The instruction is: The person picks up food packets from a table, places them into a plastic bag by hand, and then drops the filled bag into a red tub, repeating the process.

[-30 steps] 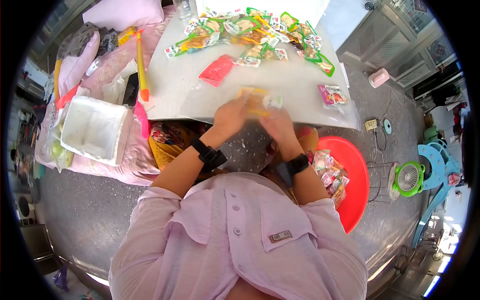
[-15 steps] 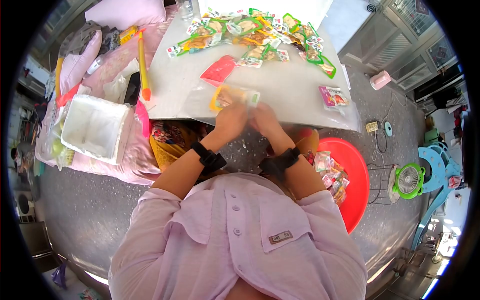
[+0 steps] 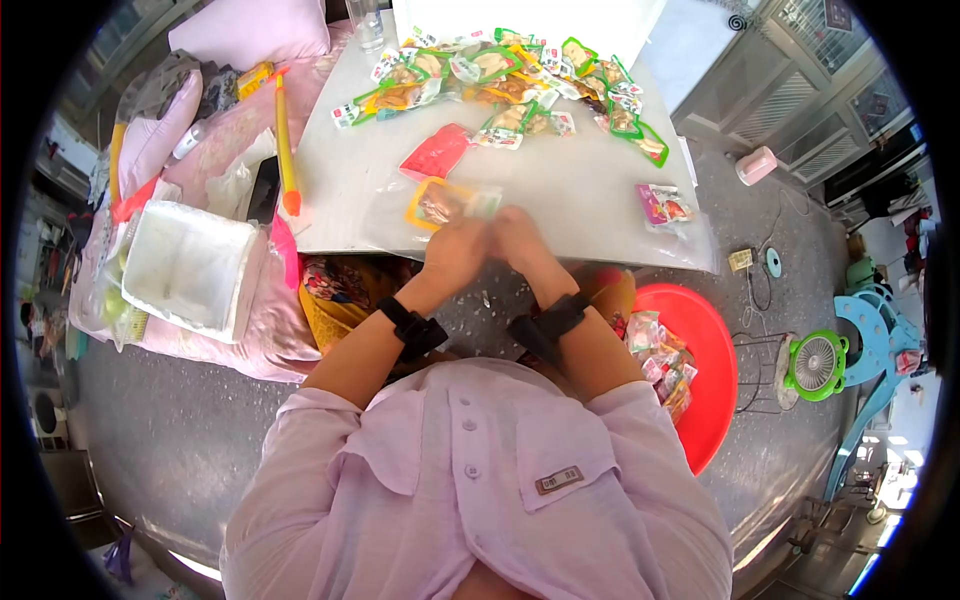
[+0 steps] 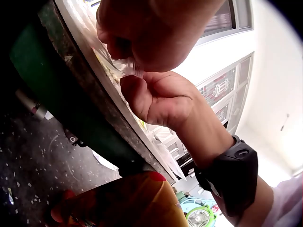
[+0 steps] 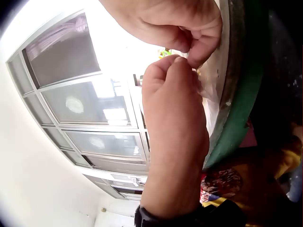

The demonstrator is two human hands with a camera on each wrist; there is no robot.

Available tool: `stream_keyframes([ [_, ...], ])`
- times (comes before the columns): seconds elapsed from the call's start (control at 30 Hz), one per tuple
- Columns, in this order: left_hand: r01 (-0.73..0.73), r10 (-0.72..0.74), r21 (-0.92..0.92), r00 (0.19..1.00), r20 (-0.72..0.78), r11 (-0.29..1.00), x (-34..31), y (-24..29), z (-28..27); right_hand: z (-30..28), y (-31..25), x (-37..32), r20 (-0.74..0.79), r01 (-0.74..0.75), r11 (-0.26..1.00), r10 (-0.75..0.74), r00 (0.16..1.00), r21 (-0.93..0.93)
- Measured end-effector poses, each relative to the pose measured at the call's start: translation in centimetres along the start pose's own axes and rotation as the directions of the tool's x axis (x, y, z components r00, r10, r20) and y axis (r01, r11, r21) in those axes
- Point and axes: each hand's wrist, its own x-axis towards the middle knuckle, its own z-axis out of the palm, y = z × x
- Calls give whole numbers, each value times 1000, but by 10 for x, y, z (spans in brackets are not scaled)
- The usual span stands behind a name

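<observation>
A yellow-edged clear food packet (image 3: 432, 204) with brownish contents sits at the near side of the table, its pale end beside the hands. My left hand (image 3: 457, 250) pinches the packet's near edge. Close against it, my right hand (image 3: 518, 236) has its fingers curled at the same edge. In the left wrist view, clear plastic film (image 4: 129, 66) shows between the fingertips of both hands. The right wrist view has thumb and forefinger of the right hand (image 5: 175, 90) pressed together beside the left hand (image 5: 182, 21). A red packet or card (image 3: 435, 151) lies just beyond.
Green- and yellow-edged food packets (image 3: 510, 75) are heaped at the table's far side. A purple packet (image 3: 664, 204) lies at the right edge. A red basin (image 3: 712, 365) of packets stands on the floor at right; a white foam box (image 3: 190, 268) is on the bedding at left.
The yellow-edged packet has shifted left from between the hands to beyond the left hand. The right hand has moved left, and both hands are now close together at the packet's near edge.
</observation>
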Motion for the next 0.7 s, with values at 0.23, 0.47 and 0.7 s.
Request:
stream_keyframes([
  [0.23,-50,50,-3,999,-7,999,1,-24,4,7,-12,8,132,243,764,-206,970,-597],
  [0.47,30,-28,27,998,-65,999,4,-31,14,6,-15,18,141,197,795,-141,980,-574],
  [0.7,2,5,149,999,-51,989,-3,-34,10,-72,-42,14,127,63,930,-17,992,-362],
])
